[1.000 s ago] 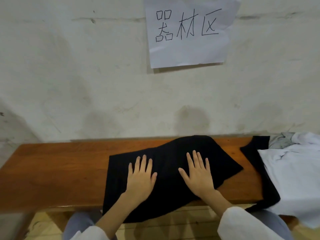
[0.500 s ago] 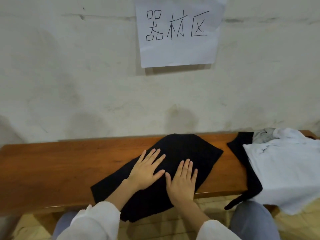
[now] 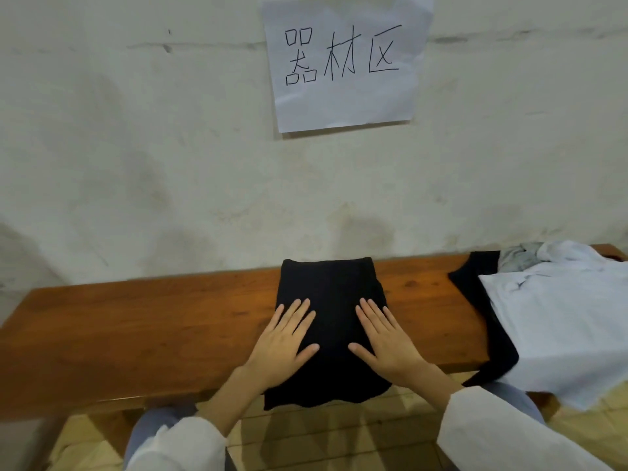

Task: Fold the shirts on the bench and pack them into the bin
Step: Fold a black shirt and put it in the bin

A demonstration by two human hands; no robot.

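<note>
A black shirt, folded into a narrow upright rectangle, lies across the brown wooden bench; its near edge hangs over the front. My left hand lies flat on its left side, fingers spread. My right hand lies flat on its right side, palm down. Neither hand grips the cloth. On the bench's right end sits a pile: a white shirt on top of another black shirt, with a grey garment behind. No bin is in view.
A pale plaster wall stands right behind the bench, with a white paper sign taped to it. Below the bench's front edge are my knees in grey trousers and a yellowish tiled floor.
The black shirt went from a slanted spread shape to a narrow straight rectangle square to the bench. My hands moved apart to its two sides. The camera view shifted slightly.
</note>
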